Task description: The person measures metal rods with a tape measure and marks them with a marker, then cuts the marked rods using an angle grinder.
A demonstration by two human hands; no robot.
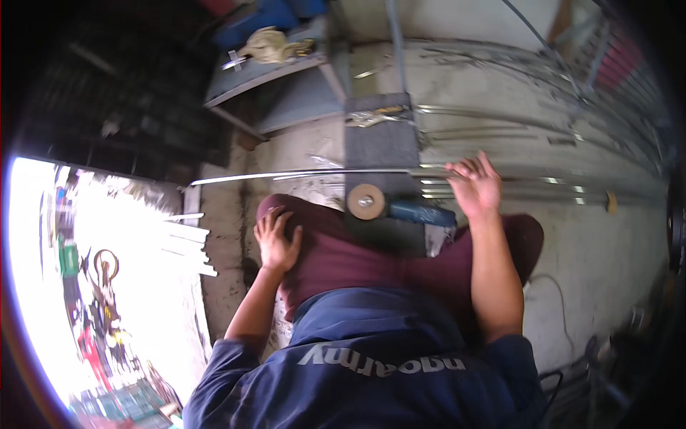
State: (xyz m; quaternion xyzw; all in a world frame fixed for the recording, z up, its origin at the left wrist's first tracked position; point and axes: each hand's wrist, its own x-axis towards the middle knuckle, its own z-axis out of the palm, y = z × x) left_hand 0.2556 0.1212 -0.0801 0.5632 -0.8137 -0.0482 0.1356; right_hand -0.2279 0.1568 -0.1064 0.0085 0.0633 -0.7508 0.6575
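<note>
Taking the tan abrasive disc (366,202) as the clock's centre, one blue-bodied handheld grinder (421,212) carries it, the body stretching toward 3 o'clock; both rest over one dark-grey rectangular slab (381,146). One long, thin, silvery metal bar (307,172) crosses the slab just on the disc's 12 o'clock side, running from 9 o'clock toward 3. At least four more slender metal rods (500,111) lie on the pale floor (572,250) between 2 and 3 o'clock, though blur prevents a full count. One small tan block (612,202) sits at 3 o'clock, farther out. One grey metal workbench (286,79) stands at 11 o'clock, with one crumpled cream cloth (269,46) on it. Two bare hands are in view. The left hand (277,239), at 8 o'clock, rests palm down on the knee of the maroon trousers (343,254), fingers spread wide and holding nothing, its forearm slanting toward 1 o'clock. The right hand (477,187), at 3 o'clock, is raised on a nearly upright forearm, fingers fanned and pointing toward 11 and 12; its fingertips meet the line of the bar, but whether they grip it I cannot tell.
</note>
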